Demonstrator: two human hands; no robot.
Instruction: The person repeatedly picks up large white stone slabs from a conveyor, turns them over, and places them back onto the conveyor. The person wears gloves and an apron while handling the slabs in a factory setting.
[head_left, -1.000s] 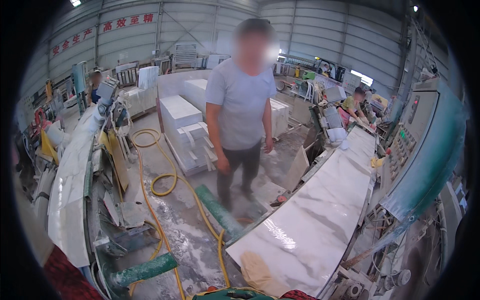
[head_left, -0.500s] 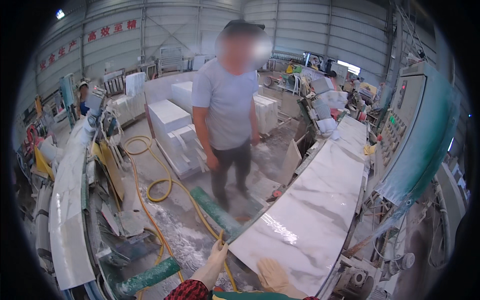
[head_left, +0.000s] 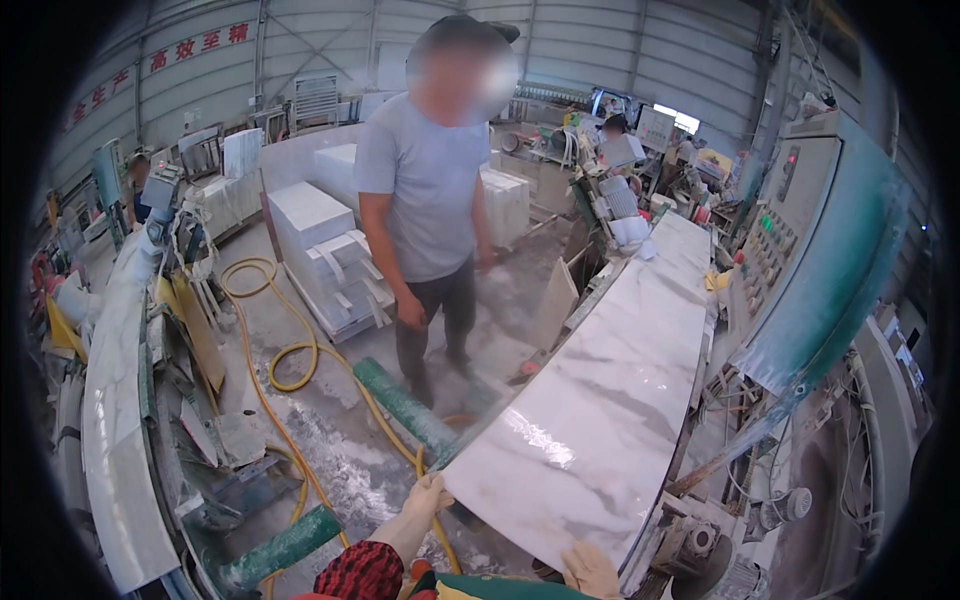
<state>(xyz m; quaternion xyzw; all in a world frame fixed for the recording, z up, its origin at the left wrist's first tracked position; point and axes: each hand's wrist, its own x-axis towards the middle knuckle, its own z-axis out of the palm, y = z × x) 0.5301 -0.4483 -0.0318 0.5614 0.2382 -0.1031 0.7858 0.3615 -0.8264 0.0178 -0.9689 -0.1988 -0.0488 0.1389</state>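
A white marble slab (head_left: 570, 430) with grey veins lies along the conveyor on the right, its surface shiny. My left hand (head_left: 428, 497) is closed around the slab's near left corner, with the fingers bent over its edge. At the near right end of the slab is my right hand (head_left: 590, 570), pale and apparently gloved. Its fingers lie stretched on the top surface by the edge, and its lower part is cut off by the picture's edge. A yellow hose (head_left: 400, 440) passes behind my left hand.
A person in a grey T-shirt (head_left: 425, 190) stands beyond the slab's left side. Green rollers (head_left: 400, 405) stick out beside it, and stacked white blocks (head_left: 315, 240) stand behind. At right are a control cabinet (head_left: 790, 240) and motors (head_left: 690, 540). Another stone-topped line (head_left: 120, 420) curves along the left.
My right hand has slid from flat on the slab toward its near right edge. My left hand keeps its hold on the corner. The whole view has shifted slightly.
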